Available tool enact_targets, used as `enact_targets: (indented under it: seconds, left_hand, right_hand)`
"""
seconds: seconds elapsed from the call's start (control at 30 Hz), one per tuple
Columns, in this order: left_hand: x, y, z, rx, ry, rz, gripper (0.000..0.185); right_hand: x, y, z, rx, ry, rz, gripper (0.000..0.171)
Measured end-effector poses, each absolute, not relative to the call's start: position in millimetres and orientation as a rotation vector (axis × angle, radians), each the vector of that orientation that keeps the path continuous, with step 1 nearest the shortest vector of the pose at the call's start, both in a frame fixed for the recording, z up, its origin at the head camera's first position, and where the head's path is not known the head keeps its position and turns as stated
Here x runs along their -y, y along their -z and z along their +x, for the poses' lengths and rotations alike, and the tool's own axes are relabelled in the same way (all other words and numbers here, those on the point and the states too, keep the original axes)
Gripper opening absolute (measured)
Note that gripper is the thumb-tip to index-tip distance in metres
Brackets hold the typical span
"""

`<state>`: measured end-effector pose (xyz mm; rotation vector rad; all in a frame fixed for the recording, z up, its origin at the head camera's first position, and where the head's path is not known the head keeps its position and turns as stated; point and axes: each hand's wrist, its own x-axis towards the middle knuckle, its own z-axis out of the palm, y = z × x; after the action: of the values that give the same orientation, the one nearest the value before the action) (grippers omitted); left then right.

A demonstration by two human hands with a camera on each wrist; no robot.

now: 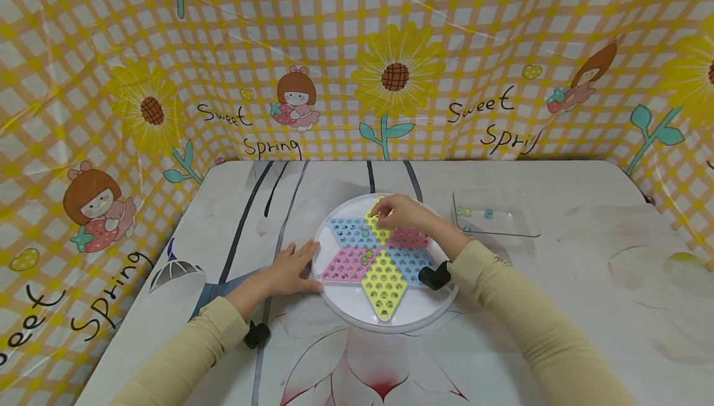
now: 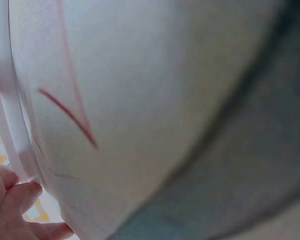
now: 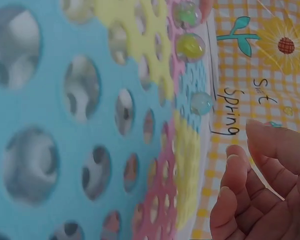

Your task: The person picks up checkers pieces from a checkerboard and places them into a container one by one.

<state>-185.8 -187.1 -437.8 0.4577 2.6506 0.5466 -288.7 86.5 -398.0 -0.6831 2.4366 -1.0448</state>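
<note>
A round white Chinese checkers board (image 1: 340, 310) lies on the table, its star made of yellow, pink and blue sections full of holes. My left hand (image 1: 290, 269) rests at the board's left rim with fingers spread. Over the far yellow point, my right hand (image 1: 401, 212) hovers with loosely bent fingers; the right wrist view shows a gap between thumb and fingertips and nothing held. On the near-left pink section sit a green marble (image 3: 187, 14) and a yellow marble (image 3: 190, 47). A pale blue marble (image 3: 201, 103) sits on the far-left blue section.
To the right of the board stands a clear plastic tray (image 1: 519, 232) with several marbles, among them a blue marble (image 1: 488, 213). A checked cloth (image 1: 334, 139) hangs behind and beside the table. Black wrist cameras hang near both sleeves.
</note>
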Motion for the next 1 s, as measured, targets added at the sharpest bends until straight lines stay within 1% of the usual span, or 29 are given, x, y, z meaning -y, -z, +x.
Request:
enact_targets:
  seconds: [0.47, 0.63, 0.73, 0.87, 1.0]
  left_hand:
    - [187, 436, -185, -2.653, -0.547, 0.461, 0.094]
    - [187, 437, -185, -2.659, -0.551, 0.474, 0.093]
    - [187, 437, -185, -2.66, -0.555, 0.481, 0.093]
    - [187, 437, -185, -2.66, -0.557, 0.483, 0.093]
    - [187, 437, -185, -2.658, -0.554, 0.483, 0.094]
  right_hand:
    - [-63, 413, -284, -2.36, 0.956, -0.694, 0.03]
    - [-63, 423, -292, -2.359, 0.935, -0.759, 0.023]
    - [-62, 425, -295, -2.357, 0.91, -0.742, 0.02]
    - [-58, 418, -289, -2.401, 0.848, -0.672, 0.019]
    - [-56, 415, -285, -2.446, 0.784, -0.666, 0.017]
